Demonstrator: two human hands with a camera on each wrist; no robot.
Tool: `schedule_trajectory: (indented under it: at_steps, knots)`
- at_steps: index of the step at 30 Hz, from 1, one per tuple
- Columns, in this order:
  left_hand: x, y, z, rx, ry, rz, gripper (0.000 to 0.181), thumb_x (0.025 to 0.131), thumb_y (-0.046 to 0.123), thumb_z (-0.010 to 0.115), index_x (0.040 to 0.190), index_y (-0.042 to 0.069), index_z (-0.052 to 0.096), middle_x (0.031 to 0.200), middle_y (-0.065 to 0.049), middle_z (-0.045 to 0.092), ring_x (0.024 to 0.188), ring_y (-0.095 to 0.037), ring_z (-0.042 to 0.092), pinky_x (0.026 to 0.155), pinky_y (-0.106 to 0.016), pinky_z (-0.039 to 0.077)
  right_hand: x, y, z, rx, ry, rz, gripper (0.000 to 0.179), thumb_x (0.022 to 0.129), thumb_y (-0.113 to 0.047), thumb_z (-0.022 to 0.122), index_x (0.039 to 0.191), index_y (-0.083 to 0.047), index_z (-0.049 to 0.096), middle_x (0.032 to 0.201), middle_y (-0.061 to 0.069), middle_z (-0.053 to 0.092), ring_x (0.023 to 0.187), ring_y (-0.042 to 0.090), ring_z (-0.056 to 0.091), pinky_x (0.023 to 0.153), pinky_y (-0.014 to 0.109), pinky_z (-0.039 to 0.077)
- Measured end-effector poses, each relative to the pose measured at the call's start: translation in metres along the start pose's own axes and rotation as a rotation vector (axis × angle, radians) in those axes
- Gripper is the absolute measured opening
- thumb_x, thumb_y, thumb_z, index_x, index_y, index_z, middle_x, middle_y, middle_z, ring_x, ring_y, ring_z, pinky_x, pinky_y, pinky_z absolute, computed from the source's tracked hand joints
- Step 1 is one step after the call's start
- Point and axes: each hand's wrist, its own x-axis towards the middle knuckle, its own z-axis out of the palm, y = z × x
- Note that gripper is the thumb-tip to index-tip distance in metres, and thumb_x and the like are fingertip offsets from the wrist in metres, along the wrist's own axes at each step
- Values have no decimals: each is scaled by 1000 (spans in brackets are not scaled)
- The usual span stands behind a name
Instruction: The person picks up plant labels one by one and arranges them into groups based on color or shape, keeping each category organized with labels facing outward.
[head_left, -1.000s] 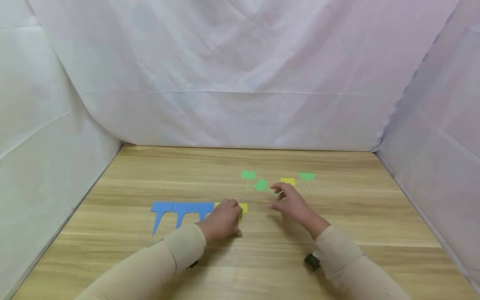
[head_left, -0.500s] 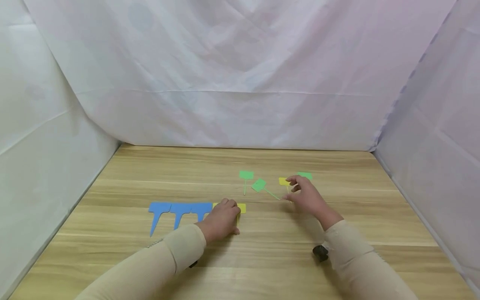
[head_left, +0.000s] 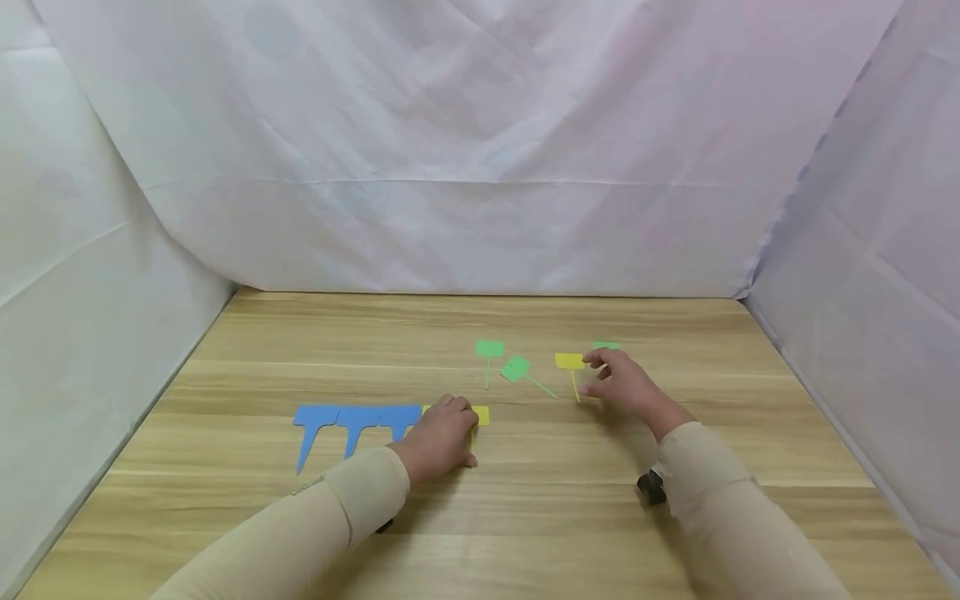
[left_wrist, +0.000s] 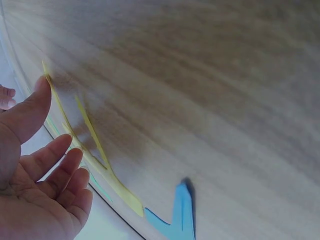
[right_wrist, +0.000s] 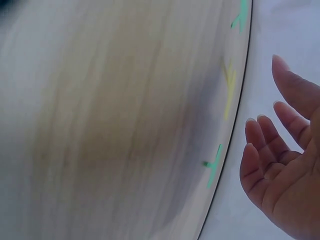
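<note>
Three blue T-shaped plant labels (head_left: 358, 417) lie side by side in a row, stems toward me. Yellow T-shaped labels (head_left: 482, 415) continue that row at its right end. My left hand (head_left: 441, 437) rests on them and partly covers them; in the left wrist view its thumb is at the tip of one yellow stem (left_wrist: 56, 95) and its fingertips are along the yellow heads. My right hand (head_left: 626, 385) hovers with loosely bent fingers and holds nothing. It is just right of a lone yellow label (head_left: 569, 361) and partly hides a green label (head_left: 606, 345).
Two more green labels lie behind the row, one straight (head_left: 490, 348) and one slanted (head_left: 516, 368). The wood-grain table (head_left: 360, 333) ends at a white cloth backdrop (head_left: 480, 233), with cloth at both sides.
My right hand has moved to the right, from near the slanted green label, past the lone yellow label, to in front of the right-hand green label. My left hand has stayed on the yellow labels.
</note>
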Motion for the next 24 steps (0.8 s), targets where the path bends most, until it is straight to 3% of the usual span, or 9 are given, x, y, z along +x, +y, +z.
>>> schedule_trajectory:
  at_steps: [8,24]
  knots:
    - [-2,-1,0,-14,1,-4,50,74,32,84,109,1,66,112,-9,59,102,-24,49,92,-35,43,8,5,2,-70,-60,26,53,85,-12,74,129,4,49,125,25,52,109,38,53,90,49,45]
    - [-6,2,-5,-41,-6,14,51,75,31,83,110,-1,66,112,-10,58,101,-24,48,91,-35,44,17,7,7,-150,-26,6,65,79,-13,80,130,9,46,125,29,49,111,42,51,94,51,44]
